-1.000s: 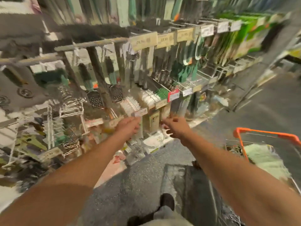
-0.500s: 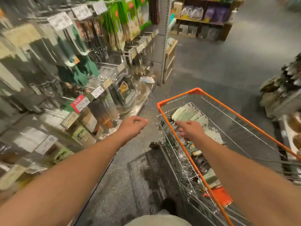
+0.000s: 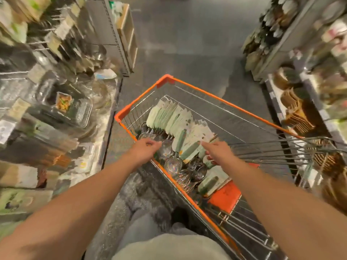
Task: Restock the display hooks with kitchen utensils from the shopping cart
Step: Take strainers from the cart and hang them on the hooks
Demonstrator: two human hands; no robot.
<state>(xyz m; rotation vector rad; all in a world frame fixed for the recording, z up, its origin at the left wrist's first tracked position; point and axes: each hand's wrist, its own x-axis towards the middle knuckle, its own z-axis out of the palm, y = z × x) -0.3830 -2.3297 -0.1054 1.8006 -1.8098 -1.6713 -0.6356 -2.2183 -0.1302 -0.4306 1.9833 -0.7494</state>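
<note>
— Utensils (image 3: pixel 178 126) lie heaped in your shopping cart (image 3: pixel 221 102), mint-green handles and pale backing cards toward the far end, shiny metal scoops and whisks nearer you. What do you stand on?

— You stand on a dark grey speckled floor (image 3: pixel 187 44) in an aisle that runs straight ahead of you. On your left the display shelves (image 3: pixel 56 91) are blurred; packaged goods and price tags show there, but you cannot make out single hooks. On your right a second shelf unit (image 3: pixel 300 72) carries brown and dark goods.

— And your hands?

— Your left hand (image 3: pixel 144 149) hovers over the cart's near left rim, fingers loosely bent with the tips drawn toward the thumb; whether they pinch anything I cannot tell. Your right hand (image 3: pixel 217 152) reaches over the pile, forefinger stretched toward a green handle, the other fingers slack, gripping nothing.

— Where is there room?

— The orange rim of the cart sits near the left shelf's base, with a narrow strip of floor between. Beyond the cart's far corner the aisle lies open. An orange seat flap (image 3: pixel 225 196) lies at the cart's near end, beside your right forearm.
</note>
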